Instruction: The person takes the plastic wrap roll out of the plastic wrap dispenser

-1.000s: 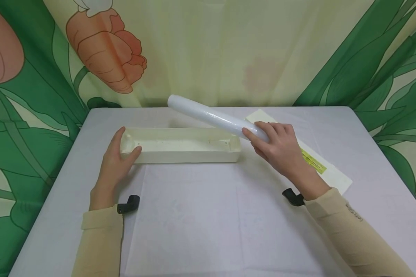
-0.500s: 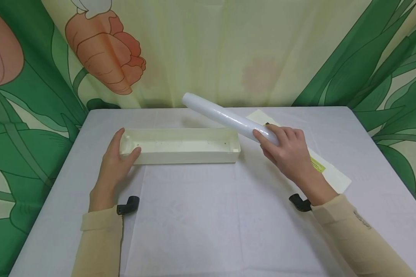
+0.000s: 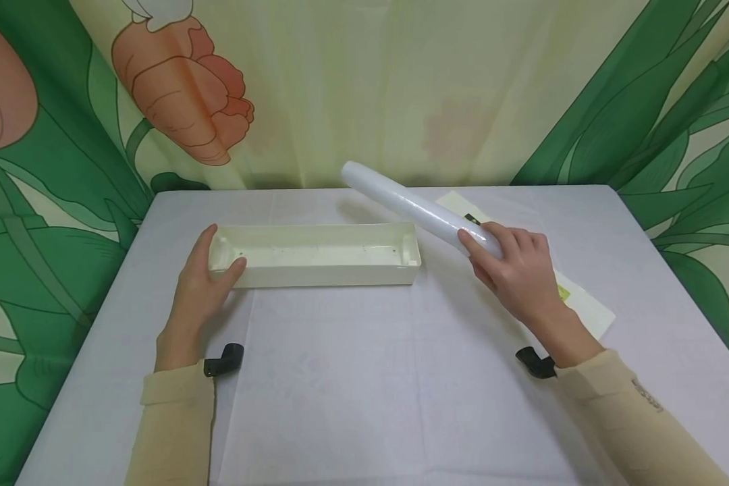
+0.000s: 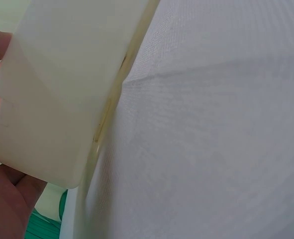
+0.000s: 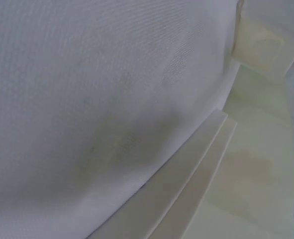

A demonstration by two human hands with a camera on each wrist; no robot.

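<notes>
My left hand [image 3: 197,290] grips the left end of a long, cream open-topped box [image 3: 328,276], thumb at the front wall and fingers round the end. The left wrist view shows the box's smooth outer wall [image 4: 62,89] close up, with parts of the hand [image 4: 7,199] at the frame's left edge. In my right hand [image 3: 516,270] is a shiny white roll of plastic wrap [image 3: 410,202], held by its near end. The roll slants up and to the left, its far end raised behind the box's right part. The right hand's fingers are partly hidden in the head view.
Behind and under the right hand lies a flat white lid-like piece [image 3: 589,310] with a yellow label, partly covered. Everything stands on a table with a white cloth [image 3: 340,378]. A curtain [image 3: 364,88] with printed plants hangs at the table's back edge.
My right hand has moved right and slightly toward me with the roll, drawing it away from above the box. The left hand and the box have stayed in place.
</notes>
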